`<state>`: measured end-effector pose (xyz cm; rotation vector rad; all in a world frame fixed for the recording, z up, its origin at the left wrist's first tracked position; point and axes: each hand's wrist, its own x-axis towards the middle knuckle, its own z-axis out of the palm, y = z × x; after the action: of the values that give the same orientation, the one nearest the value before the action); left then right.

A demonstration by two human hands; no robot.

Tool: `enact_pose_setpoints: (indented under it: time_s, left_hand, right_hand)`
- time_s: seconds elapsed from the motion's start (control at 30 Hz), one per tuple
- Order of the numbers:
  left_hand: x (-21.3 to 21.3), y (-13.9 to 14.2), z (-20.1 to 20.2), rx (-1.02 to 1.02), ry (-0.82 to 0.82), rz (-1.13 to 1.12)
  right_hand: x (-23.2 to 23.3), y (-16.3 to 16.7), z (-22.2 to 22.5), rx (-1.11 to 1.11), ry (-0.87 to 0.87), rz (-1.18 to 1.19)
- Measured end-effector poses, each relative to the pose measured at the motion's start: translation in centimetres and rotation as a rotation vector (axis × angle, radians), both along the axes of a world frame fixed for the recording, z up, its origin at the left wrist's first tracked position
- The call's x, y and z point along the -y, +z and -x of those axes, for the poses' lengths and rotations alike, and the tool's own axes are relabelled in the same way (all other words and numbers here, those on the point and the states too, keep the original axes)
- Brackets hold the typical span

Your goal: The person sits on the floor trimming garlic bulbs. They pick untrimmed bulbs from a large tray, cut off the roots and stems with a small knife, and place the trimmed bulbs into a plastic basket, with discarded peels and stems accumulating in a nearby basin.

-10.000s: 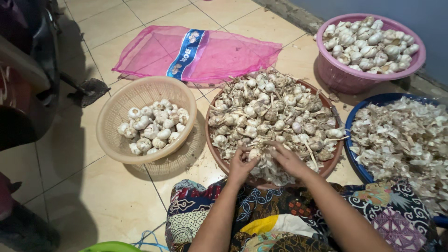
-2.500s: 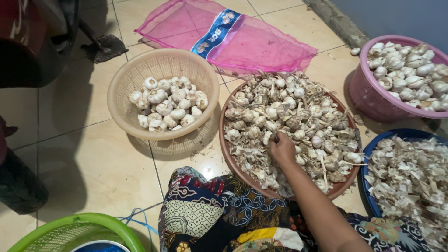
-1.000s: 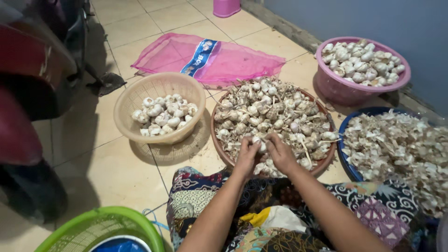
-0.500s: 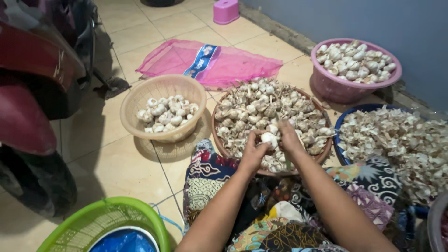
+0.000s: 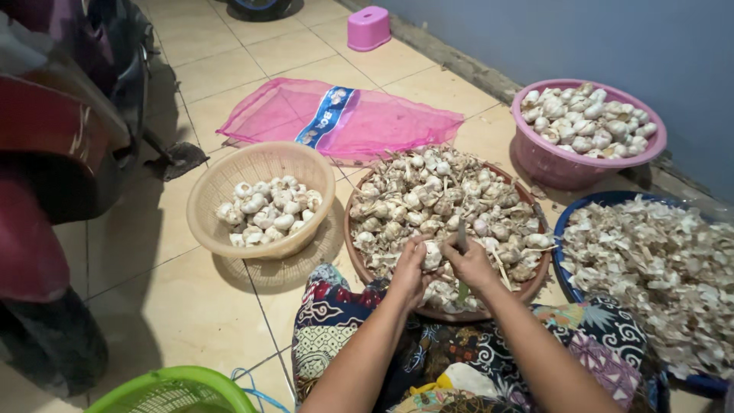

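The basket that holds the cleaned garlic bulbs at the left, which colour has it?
The basket is beige, seen in the head view.

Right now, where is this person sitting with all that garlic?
Probably a tiled floor at home or in a small workshop, by a blue wall. Garlic baskets lie around, and both hands hold a bulb.

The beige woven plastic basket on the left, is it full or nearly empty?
Partly filled: the beige woven plastic basket holds a shallow layer of white garlic bulbs, its walls bare above.

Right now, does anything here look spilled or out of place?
Mostly tidy. The blue basin is heaped so high with garlic skins that they hang over its rim. A pink mesh sack lies flat on the floor tiles, empty.
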<state>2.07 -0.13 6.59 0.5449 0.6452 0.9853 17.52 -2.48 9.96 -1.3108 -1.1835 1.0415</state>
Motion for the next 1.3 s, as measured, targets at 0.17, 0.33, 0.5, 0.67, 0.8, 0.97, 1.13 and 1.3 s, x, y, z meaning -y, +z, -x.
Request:
enact_pose_setpoints:
  time_s: [0.17, 0.33, 0.5, 0.67, 0.8, 0.97, 1.13, 1.3]
  left_hand:
    - [-2.1, -2.8, -1.4, -0.069, 0.098, -0.089]
    - [-2.7, -4.9, -2.8, -0.265, 0.119, -0.169]
    - [-3.9, -5.5, -3.3, -0.215, 0.100, -0.291]
    - [-4.9, -6.7, -3.5, -0.567, -0.002, -0.429]
    - [-3.7, -7.8, -3.4, -0.425, -0.049, -0.347]
    - [-3.9, -5.4, -1.4, -0.154, -0.033, -0.120]
    - [-3.8, -5.2, -1.4, -0.065, -0.048, 0.102]
    - [-3.7, -8.5, -2.5, -0.322, 0.064, -0.146]
  right_hand:
    - [-0.8, -0.6, 0.0, 0.054, -0.040, 0.140]
    - [-1.5, -2.6, 0.0, 0.096, -0.033, -0.014]
    - [-2.6, -3.3, -2.2, 0.000, -0.114, 0.225]
    - [-2.4, -4.7, -3.2, -0.108, 0.019, 0.202]
    - [-3.2, -6.1, -3.1, 0.444, -0.012, -0.069]
    - [-3.1, -5.2, -3.7, 0.113, -0.131, 0.298]
    - [-2.0, -5.6, -2.3, 0.058, -0.055, 0.265]
    - [-2.1, -7.7, -1.0, 0.172, -0.099, 0.036]
